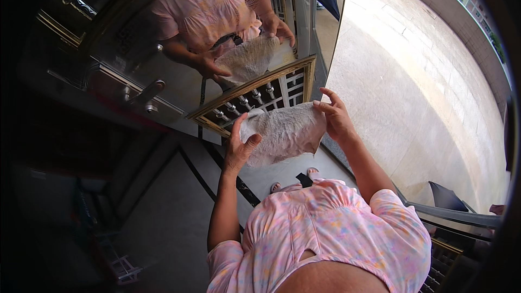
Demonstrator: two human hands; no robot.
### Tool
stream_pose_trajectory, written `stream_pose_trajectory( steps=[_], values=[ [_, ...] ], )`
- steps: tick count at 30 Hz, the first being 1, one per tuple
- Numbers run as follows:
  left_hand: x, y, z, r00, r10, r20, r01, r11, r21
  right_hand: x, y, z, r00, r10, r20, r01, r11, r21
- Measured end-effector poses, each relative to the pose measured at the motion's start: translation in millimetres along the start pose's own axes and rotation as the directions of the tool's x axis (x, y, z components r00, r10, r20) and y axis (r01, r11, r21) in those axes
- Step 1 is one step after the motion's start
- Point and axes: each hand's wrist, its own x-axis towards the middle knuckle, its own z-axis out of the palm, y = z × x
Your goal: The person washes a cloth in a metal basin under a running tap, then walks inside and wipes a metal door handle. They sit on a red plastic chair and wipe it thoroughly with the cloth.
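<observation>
A pale, rough-textured cloth (pixel 285 134) is stretched between my hands, in front of a shiny metal door (pixel 179 65). My left hand (pixel 239 146) holds its left end, thumb and fingers spread along the edge. At the upper right corner, my right hand (pixel 336 116) pinches it between thumb and fingers. The cloth's lower edge hangs free, with a small point drooping at the right. Below it, the door's gold-framed grille panel (pixel 260 94) shows partly behind the cloth. The door's polished surface mirrors my torso, both hands and the cloth.
A lever door handle (pixel 152 91) sticks out on the left side of the door. To the right lies a sunlit paved yard (pixel 378 89) with a dark umbrella (pixel 447 197). Grey floor (pixel 163 219) with black stripes extends left, and a small rack-like object (pixel 126 268) stands in shadow.
</observation>
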Motion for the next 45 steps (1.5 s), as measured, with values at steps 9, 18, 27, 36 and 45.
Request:
stream_pose_trajectory(
  steps=[9, 18, 27, 36, 45],
  values=[
    [7, 35, 24, 0.949, 0.198, 0.245, -0.314, 0.549, 0.774, 1, -14, -28, 0.952, 0.071, 0.297, 0.012, 0.963, -0.269],
    [22, 35, -1, 0.994, -0.013, 0.112, 0.023, 0.996, -0.086, -3, 3, -33, 0.937, 0.014, 0.349, 0.118, 0.928, -0.353],
    [27, 32, 15, 0.983, -0.185, -0.014, 0.145, 0.815, -0.562, -21, 41, -33, 0.93, 0.225, 0.29, -0.246, 0.969, 0.035],
    [25, 32, -25, 0.971, -0.177, 0.161, 0.23, 0.875, -0.427, -1, 25, -32, 0.996, 0.016, 0.088, -0.024, 0.996, 0.09],
    [25, 13, -43, 0.967, -0.193, 0.168, 0.255, 0.754, -0.605, 8, 5, -38, 0.964, -0.241, 0.115, 0.264, 0.925, -0.273]
  ],
)
